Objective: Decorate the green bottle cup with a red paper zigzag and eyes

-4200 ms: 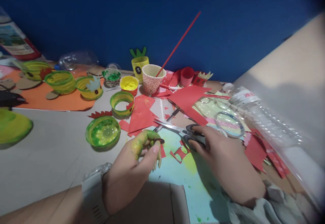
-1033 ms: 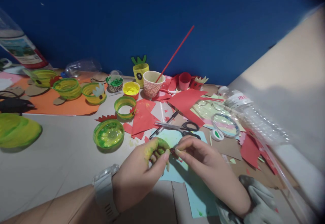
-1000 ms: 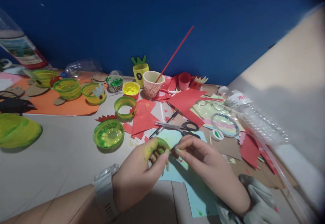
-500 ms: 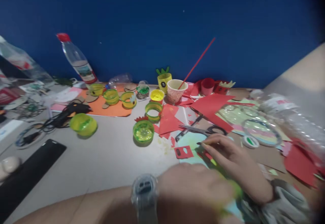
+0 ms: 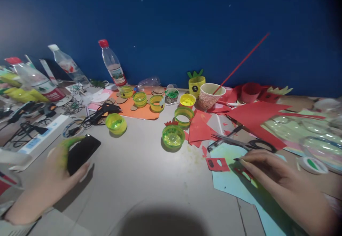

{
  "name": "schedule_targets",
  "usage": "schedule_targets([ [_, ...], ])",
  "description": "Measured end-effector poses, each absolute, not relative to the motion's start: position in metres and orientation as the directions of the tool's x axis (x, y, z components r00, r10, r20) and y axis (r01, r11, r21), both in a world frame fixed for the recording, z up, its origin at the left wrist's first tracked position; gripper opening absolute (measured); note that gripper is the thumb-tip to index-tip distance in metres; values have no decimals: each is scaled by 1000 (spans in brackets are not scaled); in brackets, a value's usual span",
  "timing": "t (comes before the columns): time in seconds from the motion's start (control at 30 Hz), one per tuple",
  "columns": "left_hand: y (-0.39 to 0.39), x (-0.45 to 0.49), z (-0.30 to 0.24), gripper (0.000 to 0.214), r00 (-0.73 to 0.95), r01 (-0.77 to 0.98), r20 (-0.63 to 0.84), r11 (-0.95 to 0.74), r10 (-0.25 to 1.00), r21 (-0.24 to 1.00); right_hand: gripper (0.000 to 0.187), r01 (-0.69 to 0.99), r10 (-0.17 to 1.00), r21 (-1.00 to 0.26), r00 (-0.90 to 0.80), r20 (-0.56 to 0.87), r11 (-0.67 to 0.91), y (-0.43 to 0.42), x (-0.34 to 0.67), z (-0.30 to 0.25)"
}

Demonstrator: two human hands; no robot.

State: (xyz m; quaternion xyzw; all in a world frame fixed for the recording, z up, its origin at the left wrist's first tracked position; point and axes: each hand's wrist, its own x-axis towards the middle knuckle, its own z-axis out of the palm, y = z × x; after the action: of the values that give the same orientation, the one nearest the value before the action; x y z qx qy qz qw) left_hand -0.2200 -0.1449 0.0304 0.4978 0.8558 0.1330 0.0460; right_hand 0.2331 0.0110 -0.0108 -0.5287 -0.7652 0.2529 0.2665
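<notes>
My left hand (image 5: 60,172), its edge stained yellow-green, is closed around a black phone (image 5: 83,154) at the left of the table. My right hand (image 5: 278,182) hovers low over a light blue paper sheet (image 5: 227,180). Its thumb and index finger pinch a small dark pointed thing (image 5: 236,159), mostly hidden by the fingers. Just left of that tip lies a small red paper piece (image 5: 213,164) with a dark oval and a pale oval. Another red piece with light green (image 5: 247,175) lies under the hand. Scissors (image 5: 240,141) rest behind my right hand.
Green-yellow plastic cups (image 5: 173,138) stand mid-table. Behind them are a paper cup (image 5: 210,97) with a red stick, a pineapple-like yellow cup (image 5: 197,85) and red paper (image 5: 256,116). Bottles (image 5: 113,65), cables and a power strip (image 5: 45,138) crowd the left side.
My left arm has swung from across my right hand over to the left, and its hand now grips the phone. The view has turned left. My right hand stays over the blue paper.
</notes>
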Motion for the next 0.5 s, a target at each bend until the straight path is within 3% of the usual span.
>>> schedule_targets([
  [0.13,-143,-233,28,57,-530,842,2,526,848,117,3,669,959,-695,-261,114,265,12,232,-12],
  [0.27,-137,-219,37,69,-599,799,-50,601,799,16,20,692,963,-675,-241,118,256,15,234,-17],
  [0.37,-132,-214,42,71,-607,792,-45,608,794,43,26,686,971,-694,-222,89,220,16,231,-16],
  [0.5,-129,-218,39,68,-629,760,-51,628,776,166,26,691,973,-694,-221,62,201,14,228,-11],
])
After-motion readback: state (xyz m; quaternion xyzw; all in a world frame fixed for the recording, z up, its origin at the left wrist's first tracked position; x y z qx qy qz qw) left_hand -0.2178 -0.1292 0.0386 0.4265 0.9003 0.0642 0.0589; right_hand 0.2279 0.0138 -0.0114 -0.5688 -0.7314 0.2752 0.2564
